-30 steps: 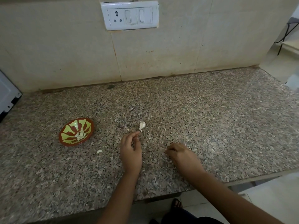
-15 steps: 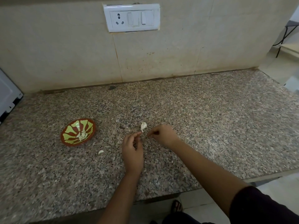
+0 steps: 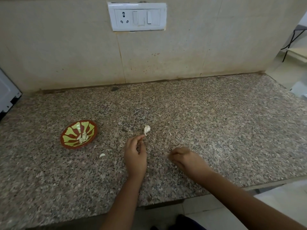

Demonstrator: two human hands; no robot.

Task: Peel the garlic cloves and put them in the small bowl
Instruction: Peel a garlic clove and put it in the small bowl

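Note:
A small red bowl with a green pattern [image 3: 95, 131] sits at the left of the granite counter [image 3: 216, 122], with several peeled cloves [image 3: 83, 137] inside. A small white clump of garlic [image 3: 147, 129] lies mid-counter. My left hand [image 3: 135, 155] rests just below it, fingers loosely curled, index fingertip touching the clump's lower tip. My right hand [image 3: 186, 161] lies to the right and nearer me, fingers curled under; whether they hold anything is hidden. One loose clove [image 3: 102, 155] lies between the bowl and my left hand.
A tiled wall with a white switch and socket plate [image 3: 137, 16] backs the counter. The corner of a white appliance [image 3: 7, 95] juts in at the far left. The counter's front edge runs just behind my forearms, and its right end drops to the floor.
My right hand reached up to the garlic clump half a second ago and has now drawn back down to the right, fingers curled. My left hand stays by the clump.

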